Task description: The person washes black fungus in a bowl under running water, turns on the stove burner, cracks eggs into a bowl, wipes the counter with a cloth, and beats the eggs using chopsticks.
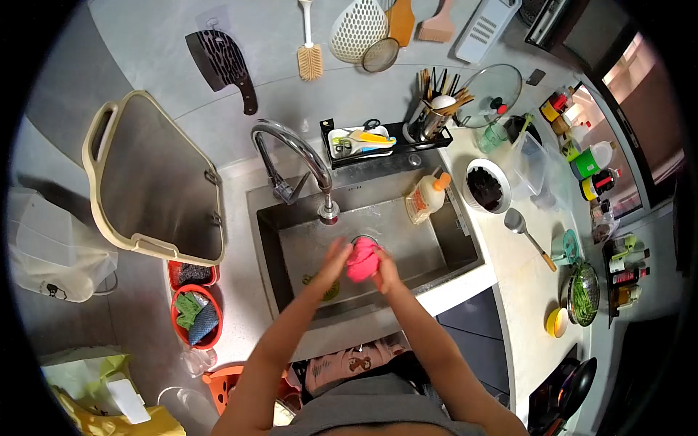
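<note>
Over the steel sink [378, 283], a bunched pink cloth [362, 259] is between my two hands. My left hand [335, 263] is at the cloth's left side, its fingers blurred by motion. My right hand [387, 272] grips the cloth's right side, with its fingers partly hidden. Behind the hands is the chrome faucet [298, 149], its spout over the sink. A bottle with an orange pump [427, 198] stands at the sink's back right. Something green [331, 290] lies in the sink below my left hand.
Left of the sink are a cutting board [160, 182] and a red basket of cloths [196, 317]. On the right counter are a bowl of dark food [486, 186], a ladle [529, 236] and a colander of green vegetables [583, 294]. A utensil holder [427, 122] stands behind.
</note>
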The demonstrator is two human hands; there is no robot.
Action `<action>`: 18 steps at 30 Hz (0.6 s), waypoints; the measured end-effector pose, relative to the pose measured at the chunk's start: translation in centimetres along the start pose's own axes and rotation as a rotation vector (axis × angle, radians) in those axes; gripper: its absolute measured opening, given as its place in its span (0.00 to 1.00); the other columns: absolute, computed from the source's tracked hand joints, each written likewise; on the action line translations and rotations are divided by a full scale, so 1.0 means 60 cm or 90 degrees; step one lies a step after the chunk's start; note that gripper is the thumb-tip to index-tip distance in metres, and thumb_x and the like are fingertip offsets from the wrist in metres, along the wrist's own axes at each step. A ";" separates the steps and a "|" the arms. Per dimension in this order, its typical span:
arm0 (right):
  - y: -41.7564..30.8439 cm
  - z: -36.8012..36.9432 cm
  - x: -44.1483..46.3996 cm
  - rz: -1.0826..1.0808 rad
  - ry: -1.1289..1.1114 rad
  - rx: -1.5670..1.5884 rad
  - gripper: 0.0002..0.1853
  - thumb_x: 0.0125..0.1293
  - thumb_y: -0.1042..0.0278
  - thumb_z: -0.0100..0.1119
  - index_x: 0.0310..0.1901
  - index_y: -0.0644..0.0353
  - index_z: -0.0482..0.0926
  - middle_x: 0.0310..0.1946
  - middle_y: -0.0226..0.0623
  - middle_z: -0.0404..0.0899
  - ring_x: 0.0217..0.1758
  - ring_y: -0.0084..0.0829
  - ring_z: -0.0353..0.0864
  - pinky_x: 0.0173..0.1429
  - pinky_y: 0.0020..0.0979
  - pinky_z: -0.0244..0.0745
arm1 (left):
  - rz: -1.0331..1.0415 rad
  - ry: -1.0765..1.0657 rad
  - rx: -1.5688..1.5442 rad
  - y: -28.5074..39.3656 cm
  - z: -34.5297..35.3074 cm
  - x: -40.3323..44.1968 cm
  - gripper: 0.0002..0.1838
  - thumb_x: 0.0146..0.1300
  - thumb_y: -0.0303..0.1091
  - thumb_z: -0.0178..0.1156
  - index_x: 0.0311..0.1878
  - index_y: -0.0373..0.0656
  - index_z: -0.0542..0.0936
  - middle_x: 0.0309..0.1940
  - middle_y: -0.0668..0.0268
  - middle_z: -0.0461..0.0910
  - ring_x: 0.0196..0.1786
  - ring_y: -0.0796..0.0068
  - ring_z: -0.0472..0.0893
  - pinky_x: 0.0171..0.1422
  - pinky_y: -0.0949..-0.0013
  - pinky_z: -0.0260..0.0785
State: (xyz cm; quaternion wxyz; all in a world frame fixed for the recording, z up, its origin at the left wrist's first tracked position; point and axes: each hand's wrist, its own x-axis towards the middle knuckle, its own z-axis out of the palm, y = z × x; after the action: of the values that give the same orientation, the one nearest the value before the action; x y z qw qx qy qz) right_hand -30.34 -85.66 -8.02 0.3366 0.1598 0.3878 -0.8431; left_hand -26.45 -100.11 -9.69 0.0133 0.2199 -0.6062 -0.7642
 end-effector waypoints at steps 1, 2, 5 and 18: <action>0.009 0.000 -0.001 0.026 -0.015 0.036 0.16 0.64 0.61 0.45 0.50 0.60 0.68 0.47 0.36 0.73 0.50 0.31 0.73 0.57 0.34 0.65 | -0.095 -0.076 -0.240 -0.013 0.032 -0.016 0.16 0.60 0.34 0.51 0.51 0.42 0.70 0.47 0.63 0.73 0.49 0.70 0.72 0.54 0.67 0.64; 0.022 -0.002 -0.002 0.053 -0.028 0.071 0.16 0.64 0.61 0.45 0.49 0.59 0.69 0.46 0.35 0.74 0.50 0.31 0.73 0.58 0.34 0.65 | -0.099 -0.048 -0.268 -0.015 0.050 -0.026 0.14 0.60 0.34 0.52 0.49 0.42 0.72 0.45 0.63 0.73 0.48 0.71 0.72 0.53 0.68 0.65; 0.024 -0.009 -0.022 0.100 -0.070 0.205 0.14 0.65 0.59 0.44 0.47 0.56 0.70 0.43 0.33 0.75 0.48 0.30 0.73 0.57 0.33 0.65 | -0.096 0.017 -0.306 -0.021 0.084 -0.045 0.10 0.60 0.34 0.53 0.43 0.41 0.75 0.40 0.63 0.76 0.45 0.75 0.74 0.49 0.72 0.67; -0.009 -0.072 -0.087 -0.312 0.099 -0.667 0.18 0.60 0.60 0.50 0.48 0.59 0.73 0.37 0.52 0.76 0.42 0.46 0.76 0.46 0.35 0.69 | 0.217 0.056 0.608 -0.037 0.153 -0.071 0.17 0.55 0.46 0.50 0.30 0.41 0.77 0.22 0.50 0.77 0.29 0.48 0.77 0.32 0.54 0.68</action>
State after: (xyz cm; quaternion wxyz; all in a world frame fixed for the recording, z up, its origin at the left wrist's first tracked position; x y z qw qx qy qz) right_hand -26.92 -79.79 -7.78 0.1366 -0.0608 0.8023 -0.5779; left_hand -25.30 -89.84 -8.84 0.0612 0.1315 -0.9139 -0.3791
